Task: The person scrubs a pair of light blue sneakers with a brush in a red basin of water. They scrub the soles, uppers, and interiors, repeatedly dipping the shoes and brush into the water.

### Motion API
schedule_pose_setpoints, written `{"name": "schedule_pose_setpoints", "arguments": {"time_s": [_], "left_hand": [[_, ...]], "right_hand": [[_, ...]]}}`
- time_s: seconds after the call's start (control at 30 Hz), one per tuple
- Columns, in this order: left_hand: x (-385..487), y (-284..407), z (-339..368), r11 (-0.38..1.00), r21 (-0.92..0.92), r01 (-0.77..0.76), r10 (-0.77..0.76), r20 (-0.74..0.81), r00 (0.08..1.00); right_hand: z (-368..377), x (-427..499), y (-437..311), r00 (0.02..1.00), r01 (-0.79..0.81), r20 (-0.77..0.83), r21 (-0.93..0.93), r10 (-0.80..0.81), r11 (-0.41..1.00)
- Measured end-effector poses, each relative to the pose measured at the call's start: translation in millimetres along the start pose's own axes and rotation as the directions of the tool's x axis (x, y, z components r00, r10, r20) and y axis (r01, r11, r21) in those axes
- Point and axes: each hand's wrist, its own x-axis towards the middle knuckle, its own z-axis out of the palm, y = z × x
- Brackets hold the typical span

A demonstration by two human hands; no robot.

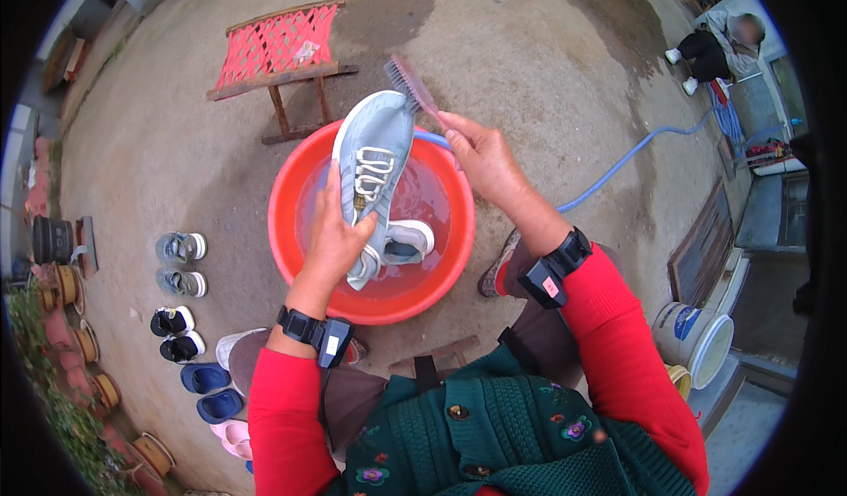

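My left hand (334, 228) grips a light grey-blue sneaker (376, 132) with white laces, holding it above a red plastic basin (284, 258). The sneaker's toe points away from me. In my right hand (482, 155) is a pink-handled scrub brush (415, 85), its grey bristles against the side of the toe. Below the held shoe, a second grey sneaker (407, 241) sits in the basin's cloudy water (423, 191). Part of it is hidden behind the held one. The end of a blue hose (433, 140) reaches over the far rim.
A folding stool (278, 46) with a red woven seat stands beyond the basin. Pairs of shoes (178, 264) and blue slippers (205, 378) line the ground at left. The blue hose runs right to a coil (726, 122), near a seated person (724, 49). A white bucket (691, 340) lies at right.
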Motion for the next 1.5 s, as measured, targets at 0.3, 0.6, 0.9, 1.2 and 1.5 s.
{"name": "schedule_pose_setpoints", "arguments": {"time_s": [0.3,0.6,0.9,1.2,1.5], "left_hand": [[-3,1,2,0.841,0.54,-0.032,0.0,0.06,0.998],[-2,-14,14,0.78,0.623,-0.056,-0.039,0.138,0.99],[1,-9,10,0.86,0.511,0.01,-0.018,0.01,1.0],[3,-5,2,0.985,0.099,0.145,-0.131,-0.13,0.983],[11,-15,10,0.745,-0.544,0.387,-0.379,0.133,0.916]], "right_hand": [[-4,-17,-20,0.968,0.206,0.227,-0.479,-0.106,0.853],[33,-52,-19,0.88,0.438,0.423,-0.551,-0.215,0.71],[8,-21,-7,0.946,0.284,0.291,-0.524,-0.145,0.803],[-6,-3,2,0.996,-0.032,0.083,-0.076,0.039,0.997],[14,-35,-17,0.927,0.345,0.243,-0.265,-0.284,0.9]]}}
